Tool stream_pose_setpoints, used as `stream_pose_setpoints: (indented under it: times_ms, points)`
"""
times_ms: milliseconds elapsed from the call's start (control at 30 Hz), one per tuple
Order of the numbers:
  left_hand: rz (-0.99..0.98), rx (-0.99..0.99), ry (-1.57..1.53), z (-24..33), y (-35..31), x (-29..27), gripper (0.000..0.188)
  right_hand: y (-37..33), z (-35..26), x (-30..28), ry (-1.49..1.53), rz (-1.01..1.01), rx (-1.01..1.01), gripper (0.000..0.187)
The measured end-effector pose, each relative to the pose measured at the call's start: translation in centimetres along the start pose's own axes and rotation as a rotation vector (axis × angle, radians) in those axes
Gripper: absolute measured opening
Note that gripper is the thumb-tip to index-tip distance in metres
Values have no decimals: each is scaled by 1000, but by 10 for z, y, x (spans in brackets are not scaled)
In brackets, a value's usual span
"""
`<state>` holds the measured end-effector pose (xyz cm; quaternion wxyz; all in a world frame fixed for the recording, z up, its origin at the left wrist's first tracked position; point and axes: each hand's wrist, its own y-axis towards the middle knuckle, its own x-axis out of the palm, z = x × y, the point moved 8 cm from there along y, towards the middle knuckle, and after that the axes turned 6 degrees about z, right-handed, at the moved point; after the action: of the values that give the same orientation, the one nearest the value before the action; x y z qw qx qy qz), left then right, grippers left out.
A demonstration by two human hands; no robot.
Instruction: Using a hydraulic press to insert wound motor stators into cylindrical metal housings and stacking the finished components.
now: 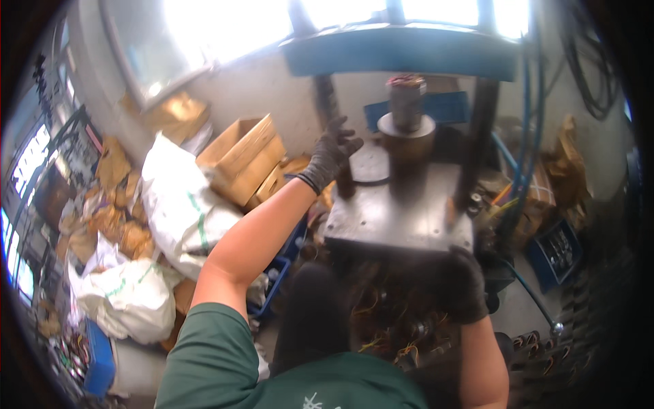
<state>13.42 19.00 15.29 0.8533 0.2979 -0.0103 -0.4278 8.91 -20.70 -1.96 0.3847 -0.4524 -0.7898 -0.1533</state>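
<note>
Bright windows (231, 31) were set behind the press (402, 54). Above its plate (368, 228), between side edges, a dark cylinder (407, 109) was seated upright on a collar (407, 136), presumably for alignment. The left hand (330, 157) was spread wide beside a post (345, 183); the grip of the right hand (464, 290), blurred at the near-right corner, could not be judged.

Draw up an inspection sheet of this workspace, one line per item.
Surface: metal plate, shiny.
Job's things: dark cylinder upright on a pale disc, below a blue crossbeam.
Clutter: white sacks and wooden box to the left.
Hands: gloved left hand, fingers spread, by the left post, contact unclear; gloved right hand blurred near the plate's front right corner, grip unclear.
Cables: black cables, upper right; blue hoses.
Surroundings: bright window.
</note>
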Motion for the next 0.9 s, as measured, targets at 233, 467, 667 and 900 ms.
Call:
stream_pose_setpoints:
  times_ms: [233,467,667,900]
  points:
    - [9,-370,11,-114,-225,-126,39,-69,-82,36,-979,13,-552,43]
    - [206,-955,269,-267,-506,-211,43,-156,-130,99,-1260,381,-1145,13]
    - [296,-921,814,-336,-557,-174,47,-121,-138,102,-1549,295,-1308,13]
    - [96,-1060,930,-439,-601,-215,72,-111,-203,44,-1835,440,-1609,19]
